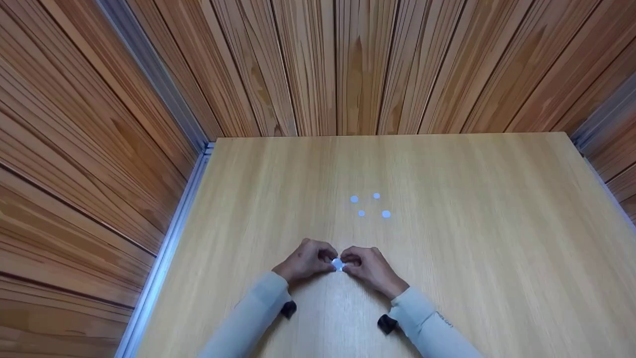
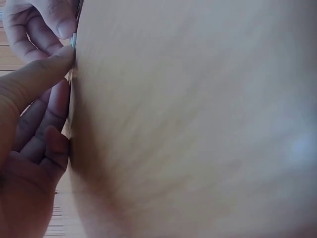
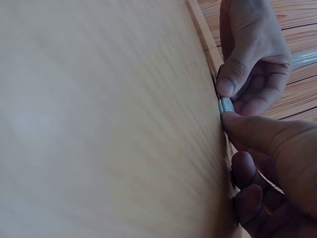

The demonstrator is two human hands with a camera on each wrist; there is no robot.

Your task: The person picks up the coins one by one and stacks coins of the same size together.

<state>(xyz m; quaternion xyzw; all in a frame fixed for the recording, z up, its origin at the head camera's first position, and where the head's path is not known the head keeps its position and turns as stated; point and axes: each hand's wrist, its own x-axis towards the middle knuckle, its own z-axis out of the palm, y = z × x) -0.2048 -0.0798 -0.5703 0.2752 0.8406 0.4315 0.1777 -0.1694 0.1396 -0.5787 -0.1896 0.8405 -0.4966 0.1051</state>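
Observation:
Both hands meet near the front of the wooden table [image 1: 447, 248] and pinch one small silver disc [image 1: 338, 264] between their fingertips. My left hand [image 1: 329, 260] grips it from the left and my right hand [image 1: 347, 264] from the right. In the left wrist view the left hand [image 2: 67, 52] has its thumb at the disc's edge [image 2: 74, 39], with the right hand's fingers [image 2: 49, 20] above. From the right wrist camera, the disc [image 3: 227, 105] stands on edge on the table between the right hand's thumb [image 3: 262, 131] and the left hand's fingers [image 3: 237, 74].
Several small pale discs [image 1: 370, 205] lie in a loose cluster on the table beyond the hands. Wood-panelled walls [image 1: 348, 64] enclose the table at the back and on both sides. An aluminium rail [image 1: 169, 238] runs along the table's left edge.

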